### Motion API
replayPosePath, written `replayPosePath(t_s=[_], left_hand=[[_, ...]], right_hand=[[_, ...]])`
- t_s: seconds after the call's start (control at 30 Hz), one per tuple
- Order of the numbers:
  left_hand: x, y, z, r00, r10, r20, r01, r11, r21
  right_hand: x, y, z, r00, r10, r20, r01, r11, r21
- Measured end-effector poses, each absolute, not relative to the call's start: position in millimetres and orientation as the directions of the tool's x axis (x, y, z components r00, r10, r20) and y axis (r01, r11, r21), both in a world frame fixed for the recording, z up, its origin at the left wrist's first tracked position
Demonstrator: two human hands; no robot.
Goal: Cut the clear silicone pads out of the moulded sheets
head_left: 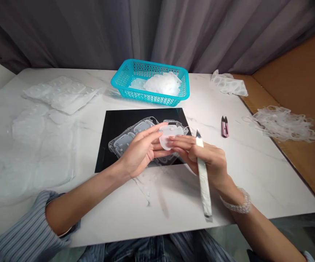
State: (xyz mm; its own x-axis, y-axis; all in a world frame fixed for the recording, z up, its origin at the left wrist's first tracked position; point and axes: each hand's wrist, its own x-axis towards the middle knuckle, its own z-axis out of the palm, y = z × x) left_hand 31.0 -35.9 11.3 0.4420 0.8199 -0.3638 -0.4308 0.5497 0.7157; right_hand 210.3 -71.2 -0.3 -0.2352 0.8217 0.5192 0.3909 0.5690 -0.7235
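My left hand (143, 149) pinches a small translucent white plastic piece (168, 135) with rounded edges between thumb and fingers. The fingertips of my right hand (210, 156) rest against the right side of that piece. Held in the same right hand is a craft knife (204, 185) with a pale wrapped handle, its dark pointed blade facing away from me. Both hands are above a black mat (102, 160). On the mat lies a clear moulded plastic sheet (123, 142) with rounded shapes, partly hidden by my hands.
Behind the mat stands a blue basket (153, 99) with white translucent pieces inside. Stacked clear sheets (61, 94) cover the left. Pink thread snips (224, 127) lie to the right, near a scrap heap (285, 123) by the cardboard (299, 72). Another translucent bundle (228, 83) sits back right.
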Motion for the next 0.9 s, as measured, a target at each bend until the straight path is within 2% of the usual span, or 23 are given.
replayPosePath(t_s=[0.13,0.23,0.3,0.4,0.67,0.9], left_hand=[[26.7,-33.2,9.0,0.477,0.800,-0.364,-0.359,0.555,0.750],[24.1,-31.5,7.0,0.479,0.792,-0.379,-0.243,0.535,0.809],[23.1,-30.6,6.9,0.473,0.794,-0.382,-0.196,0.518,0.833],[22.4,-29.9,8.1,0.491,0.793,-0.361,-0.187,0.500,0.846],[19.6,-29.4,9.8,0.518,0.764,-0.383,-0.220,0.552,0.804],[19.4,-28.9,10.3,0.527,0.759,-0.382,-0.208,0.552,0.808]], right_hand=[[212.6,-72.0,3.5,0.126,0.931,0.343,0.290,0.296,-0.910],[214.8,-65.4,5.9,0.236,0.955,0.180,0.085,0.164,-0.983],[215.8,-60.2,6.3,0.238,0.967,0.094,-0.038,0.106,-0.994],[217.3,-55.5,6.1,0.224,0.974,0.026,-0.115,0.053,-0.992],[221.1,-53.4,2.2,0.144,0.990,0.006,-0.102,0.021,-0.995],[221.4,-52.9,1.9,0.149,0.988,-0.029,-0.178,-0.002,-0.984]])
